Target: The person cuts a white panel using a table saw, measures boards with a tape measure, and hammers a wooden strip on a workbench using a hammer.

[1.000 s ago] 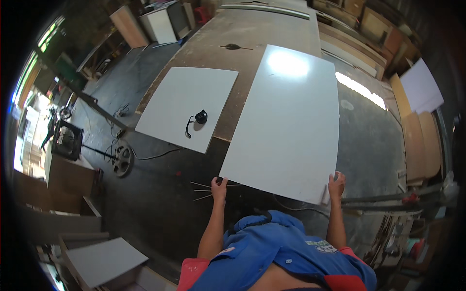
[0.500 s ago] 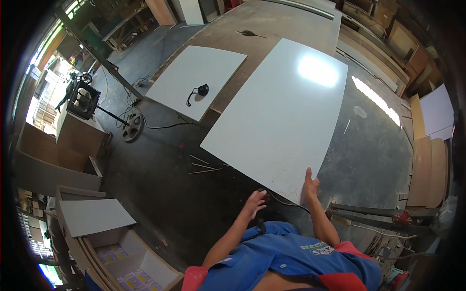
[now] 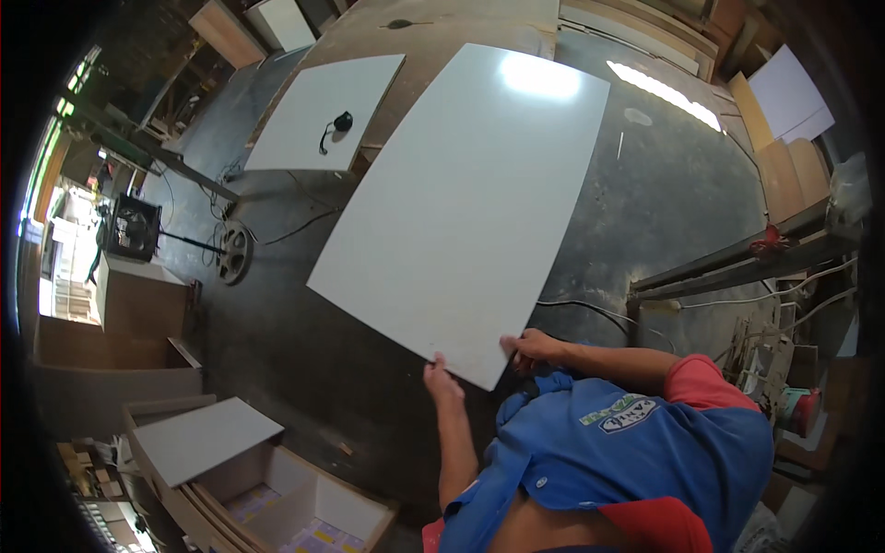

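A large white panel (image 3: 452, 212) stretches from my hands away toward the brown work table (image 3: 489, 35), its far part catching a bright reflection. My left hand (image 3: 444, 378) grips the panel's near edge, thumb on top and fingers hidden beneath. At the near right corner, my right hand (image 3: 529, 348) is closed on the panel's side edge. Left of this panel, a smaller white panel (image 3: 304, 111) lies on the table with a black corded object (image 3: 341, 123) on top; its exact kind is unclear.
A black fan on a stand (image 3: 138, 226) with a round base (image 3: 235, 252) stands at the left. An open cabinet box (image 3: 341, 507) with a white board (image 3: 207, 441) across it sits at the lower left. Cables (image 3: 590, 304) trail over the floor at the right, near a beam (image 3: 728, 263).
My left hand has come from free air onto the panel's near edge. My right hand still holds the side edge, its wrist turned. My view has swung, shifting the scene.
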Demonstrator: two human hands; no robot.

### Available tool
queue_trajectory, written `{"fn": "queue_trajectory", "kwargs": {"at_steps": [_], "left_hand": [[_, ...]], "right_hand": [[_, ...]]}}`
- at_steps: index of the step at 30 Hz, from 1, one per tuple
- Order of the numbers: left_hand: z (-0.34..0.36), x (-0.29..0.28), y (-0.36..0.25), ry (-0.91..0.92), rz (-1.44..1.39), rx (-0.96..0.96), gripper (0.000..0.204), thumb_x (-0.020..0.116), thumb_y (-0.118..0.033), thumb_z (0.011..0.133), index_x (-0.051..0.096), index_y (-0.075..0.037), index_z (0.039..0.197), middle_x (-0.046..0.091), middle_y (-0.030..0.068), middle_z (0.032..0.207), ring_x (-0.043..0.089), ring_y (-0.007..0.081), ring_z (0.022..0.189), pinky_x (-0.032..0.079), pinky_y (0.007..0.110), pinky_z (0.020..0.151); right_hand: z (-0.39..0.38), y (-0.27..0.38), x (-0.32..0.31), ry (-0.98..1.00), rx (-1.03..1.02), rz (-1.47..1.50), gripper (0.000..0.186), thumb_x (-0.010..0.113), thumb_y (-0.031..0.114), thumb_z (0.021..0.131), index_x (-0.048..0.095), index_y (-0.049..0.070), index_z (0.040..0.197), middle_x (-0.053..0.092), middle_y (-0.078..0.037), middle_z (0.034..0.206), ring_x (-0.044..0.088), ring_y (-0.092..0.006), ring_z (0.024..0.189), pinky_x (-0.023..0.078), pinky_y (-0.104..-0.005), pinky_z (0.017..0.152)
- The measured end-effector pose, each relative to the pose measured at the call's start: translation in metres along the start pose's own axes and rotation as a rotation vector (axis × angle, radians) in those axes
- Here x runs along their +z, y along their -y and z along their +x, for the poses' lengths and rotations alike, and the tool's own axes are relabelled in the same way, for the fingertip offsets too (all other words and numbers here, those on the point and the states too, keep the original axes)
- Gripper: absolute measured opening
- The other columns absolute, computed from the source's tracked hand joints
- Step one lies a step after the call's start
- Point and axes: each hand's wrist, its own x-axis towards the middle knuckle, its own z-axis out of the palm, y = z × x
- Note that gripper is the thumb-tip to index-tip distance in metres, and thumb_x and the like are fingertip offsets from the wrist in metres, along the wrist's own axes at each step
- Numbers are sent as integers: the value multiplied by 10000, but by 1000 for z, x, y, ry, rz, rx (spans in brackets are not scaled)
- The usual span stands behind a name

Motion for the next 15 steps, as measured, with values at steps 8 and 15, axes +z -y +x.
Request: {"fn": "queue_trajectory", "kwargs": {"at_steps": [8, 15], "left_hand": [[-8, -164, 5, -351, -98, 83, 313, 519, -190, 972, 537, 42, 1182, 626, 156, 1123, 631, 282, 1008, 522, 408, 868], [0, -203, 16, -572, 275, 227, 268, 609, -250, 876, 653, 1, 962, 629, 63, 853, 545, 138, 796, 468, 347, 690]], "right_hand": [[-2, 105, -102, -259, -651, -729, 381, 625, 397, 891, 687, 23, 931, 695, -158, 841, 664, -288, 758, 513, -391, 694], [145, 199, -373, -821, -1039, -1194, 395, 660, 366, 866, 640, -5, 997, 638, -204, 949, 582, -376, 912, 449, -463, 786]]}}
